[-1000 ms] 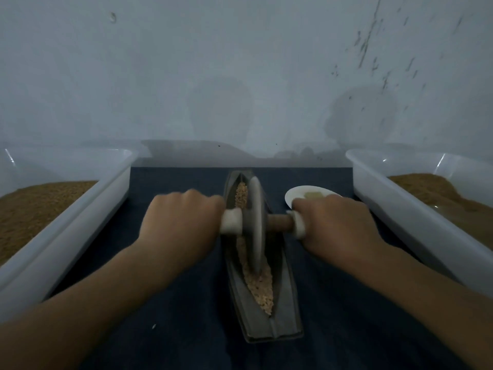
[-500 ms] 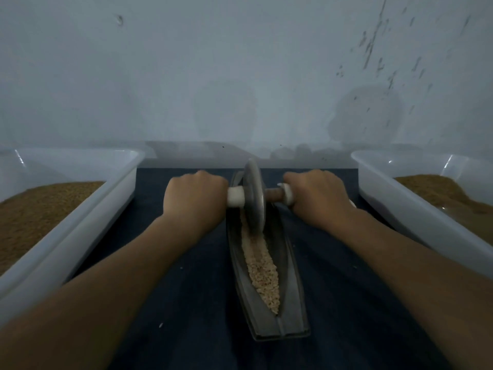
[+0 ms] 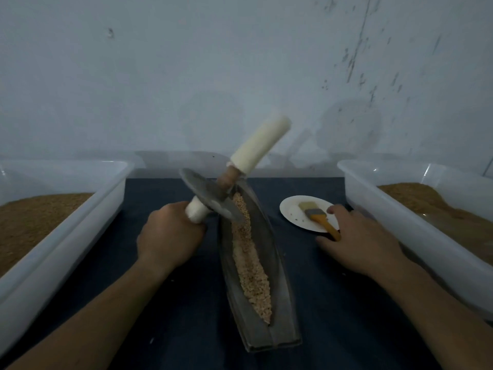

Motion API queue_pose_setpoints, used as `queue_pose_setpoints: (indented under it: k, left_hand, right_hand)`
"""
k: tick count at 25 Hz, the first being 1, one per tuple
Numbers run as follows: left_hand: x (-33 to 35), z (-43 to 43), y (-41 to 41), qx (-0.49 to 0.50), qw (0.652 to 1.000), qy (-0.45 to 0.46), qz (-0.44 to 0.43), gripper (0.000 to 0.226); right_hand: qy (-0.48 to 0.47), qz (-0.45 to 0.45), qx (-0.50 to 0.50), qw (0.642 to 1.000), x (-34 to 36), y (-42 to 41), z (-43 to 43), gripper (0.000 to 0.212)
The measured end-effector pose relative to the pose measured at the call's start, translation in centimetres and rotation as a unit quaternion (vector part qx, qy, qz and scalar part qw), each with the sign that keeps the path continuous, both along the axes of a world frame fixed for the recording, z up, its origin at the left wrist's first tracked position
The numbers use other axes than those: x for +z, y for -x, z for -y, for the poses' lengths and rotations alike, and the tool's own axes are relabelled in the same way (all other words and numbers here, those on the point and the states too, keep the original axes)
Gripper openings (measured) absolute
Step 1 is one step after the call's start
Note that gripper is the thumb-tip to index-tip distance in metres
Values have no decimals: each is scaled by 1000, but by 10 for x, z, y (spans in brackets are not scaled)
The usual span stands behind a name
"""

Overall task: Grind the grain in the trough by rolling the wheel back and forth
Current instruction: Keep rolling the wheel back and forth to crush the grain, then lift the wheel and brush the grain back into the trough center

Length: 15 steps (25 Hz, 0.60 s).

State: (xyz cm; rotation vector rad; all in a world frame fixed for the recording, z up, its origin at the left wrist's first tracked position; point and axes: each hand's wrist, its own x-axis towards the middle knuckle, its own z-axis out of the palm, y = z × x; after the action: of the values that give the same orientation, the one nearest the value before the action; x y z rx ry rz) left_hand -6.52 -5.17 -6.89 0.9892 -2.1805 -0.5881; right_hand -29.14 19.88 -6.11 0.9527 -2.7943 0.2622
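Left hand (image 3: pixel 168 236) grips the tilted wheel (image 3: pixel 210 198); open right hand (image 3: pixel 357 241) hovers by the brush (image 3: pixel 317 214), right of the trough (image 3: pixel 280 332). Keep the wheel steady.

Dim light throughout. Pale grey wall (image 3: pixel 186 62) beyond left hand (image 3: pixel 168 236) and right hand (image 3: pixel 362 241); dark streaks (image 3: pixel 357 49) on it above the right hand, one small mark (image 3: pixel 110 32) above the left. Dark blue desk (image 3: pixel 333 316) under both. White tub (image 3: pixel 66 249) of brown meal (image 3: pixel 32 217) outside the left hand, second tub (image 3: pixel 378 201) outside the right.
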Motion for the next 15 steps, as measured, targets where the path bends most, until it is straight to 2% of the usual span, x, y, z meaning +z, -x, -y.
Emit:
queue_pose_setpoints:
  k: [4, 5, 7, 9, 11, 13, 15]
  left_hand:
    - [-2, 13, -8, 6, 992, -68, -106, 14]
    - [-3, 15, -9, 8, 989, -77, -125, 15]
    - [-5, 20, -9, 9, 984, -96, -152, 17]
    - [-7, 25, -9, 11, 977, -125, -175, 18]
    - [-7, 27, -8, 13, 970, -153, -191, 19]
    - [-7, 29, -7, 15, 966, -166, -200, 18]
    - [-7, 29, -7, 16, 965, -165, -203, 17]
  right_hand:
    - [0, 33, 4, 999, 0, 6, -5, 47]
    - [24, 22, 11, 999, 0, 5, -5, 38]
    - [136, -23, 48, 989, 5, 0, -5, 23]
    - [261, -86, 129, 953, 18, -13, -5, 15]
    - [329, -138, 217, 909, 36, -36, 2, 11]
    - [343, -156, 285, 881, 53, -66, 18, 12]
    - [318, -146, 333, 875, 65, -92, 41, 15]
